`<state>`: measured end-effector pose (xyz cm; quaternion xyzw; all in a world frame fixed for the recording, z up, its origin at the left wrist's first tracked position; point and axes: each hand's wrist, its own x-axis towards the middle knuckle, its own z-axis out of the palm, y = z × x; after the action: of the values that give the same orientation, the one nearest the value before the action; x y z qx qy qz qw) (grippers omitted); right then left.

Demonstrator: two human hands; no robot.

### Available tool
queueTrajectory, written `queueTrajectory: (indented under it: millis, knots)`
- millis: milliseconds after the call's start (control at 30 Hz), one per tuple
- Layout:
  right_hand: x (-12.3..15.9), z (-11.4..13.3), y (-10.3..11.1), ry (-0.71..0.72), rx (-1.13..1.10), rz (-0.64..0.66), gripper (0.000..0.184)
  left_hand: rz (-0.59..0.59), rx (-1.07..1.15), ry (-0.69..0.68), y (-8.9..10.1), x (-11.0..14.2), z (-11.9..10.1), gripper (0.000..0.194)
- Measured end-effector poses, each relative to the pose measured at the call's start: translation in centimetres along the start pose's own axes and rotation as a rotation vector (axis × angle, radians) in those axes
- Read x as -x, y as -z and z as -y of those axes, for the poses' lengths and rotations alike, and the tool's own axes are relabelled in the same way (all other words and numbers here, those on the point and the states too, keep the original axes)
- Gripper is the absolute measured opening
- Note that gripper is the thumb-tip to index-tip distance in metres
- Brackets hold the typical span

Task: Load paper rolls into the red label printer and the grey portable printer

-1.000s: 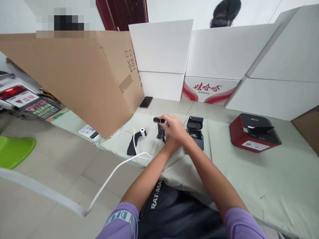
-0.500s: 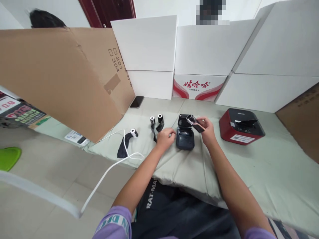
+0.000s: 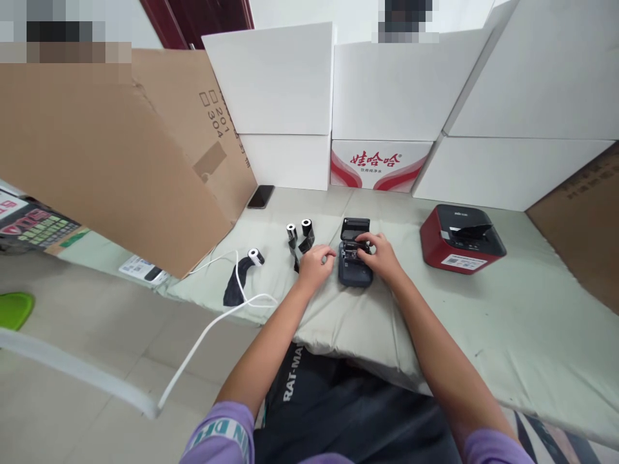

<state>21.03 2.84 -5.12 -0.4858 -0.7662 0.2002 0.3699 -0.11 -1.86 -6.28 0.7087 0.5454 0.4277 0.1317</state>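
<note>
- Just changed: R hand (image 3: 382, 258) has come down from beside the raised lid (image 3: 356, 225), w/ its shiny roll, into the dark device (image 3: 355, 274) on the counter (image 3: 445, 341); prob. the roll is now at the bay, but fingers cover it.
- R hand: thumb & fingertips bent in over the bay; can't tell if pinching anything. L hand (image 3: 316, 265): loosely curled, just L of device; grip unclear.
- Nearby, L: two upright rolls (image 3: 306, 225) w/ dark strips; another white-ended roll (image 3: 256, 257).
- Text: white box (image 3: 380, 166) reads "娃哈哈", "饮用纯净水"; brown carton (image 3: 169, 148), "201", "304"; dark clothing (image 3: 309, 386), "RAT-MA…", cut off.
- Red-blk machine (image 3: 461, 238), far R: label too small.
</note>
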Motion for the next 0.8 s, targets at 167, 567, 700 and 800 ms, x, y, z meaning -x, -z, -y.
queueTrajectory:
  millis: [167,567,700,800]
  knots:
    - [0.0,0.1,-0.4,0.017,0.073,-0.016,0.018,0.015,-0.007,0.0,0.0,-0.1,0.0,0.021]
    - [-0.7,-1.2,-0.3,-0.245,-0.569,-0.173,0.058,0.089,0.06,-0.206,0.1,0.2,-0.5,0.024]
    - [-0.3,-1.4,0.0,-0.234,-0.587,-0.119,0.039,0.071,0.061,-0.26,-0.4,0.3,-0.2,0.018]
    - [-0.1,-1.4,0.0,-0.214,-0.597,-0.025,0.029,0.063,0.04,-0.283,-0.4,0.3,-0.1,0.019]
